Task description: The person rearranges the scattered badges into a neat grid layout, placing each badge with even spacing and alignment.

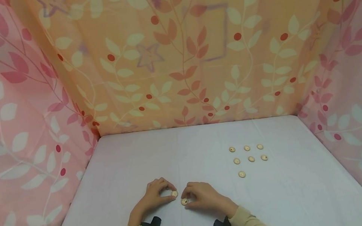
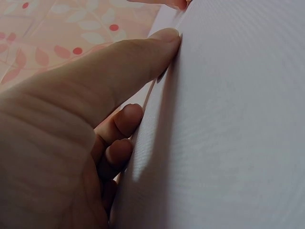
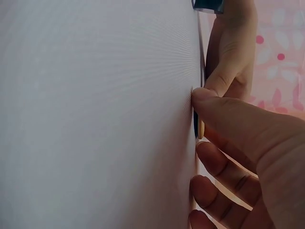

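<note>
Near the front middle of the table, my left hand (image 1: 157, 194) pinches a round wooden button (image 1: 174, 193) between thumb and index finger. Just right of it, my right hand (image 1: 204, 196) pinches a second wooden button (image 1: 184, 201), which has a dark mark on its face. The two buttons lie close together but apart. In the right wrist view, the thin edge of a button (image 3: 201, 129) shows beside the right thumb, low against the table surface. From the left wrist, the thumb (image 2: 143, 57) hides nearly all of the left button.
Several more wooden buttons (image 1: 251, 159) lie in loose rows at the right of the white table (image 1: 132, 156), with one button (image 1: 241, 174) nearer the front. Patterned cloth (image 1: 180, 52) hangs behind and along both sides. Each wrist wears a black band (image 1: 152, 224).
</note>
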Tool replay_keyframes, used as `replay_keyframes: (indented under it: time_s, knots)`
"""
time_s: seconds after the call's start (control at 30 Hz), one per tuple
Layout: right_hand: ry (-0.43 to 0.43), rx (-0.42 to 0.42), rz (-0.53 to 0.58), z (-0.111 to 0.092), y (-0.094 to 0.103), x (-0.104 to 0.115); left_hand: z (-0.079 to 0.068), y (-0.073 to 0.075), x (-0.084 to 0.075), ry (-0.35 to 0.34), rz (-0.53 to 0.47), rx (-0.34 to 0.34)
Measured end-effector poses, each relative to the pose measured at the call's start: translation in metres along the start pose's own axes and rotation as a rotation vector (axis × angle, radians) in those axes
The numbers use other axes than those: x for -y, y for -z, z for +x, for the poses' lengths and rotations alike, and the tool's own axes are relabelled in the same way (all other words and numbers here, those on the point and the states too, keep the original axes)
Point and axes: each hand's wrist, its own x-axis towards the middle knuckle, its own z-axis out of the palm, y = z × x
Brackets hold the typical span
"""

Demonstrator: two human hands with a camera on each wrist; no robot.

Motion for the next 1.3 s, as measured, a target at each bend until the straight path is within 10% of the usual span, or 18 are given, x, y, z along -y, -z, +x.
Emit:
replay_keyframes:
  time_s: [1.3]
  knots:
    - [-0.097,-0.052,0.008,-0.013,0.004,-0.018,-0.001,0.0,-0.002,0.026,-0.008,0.0]
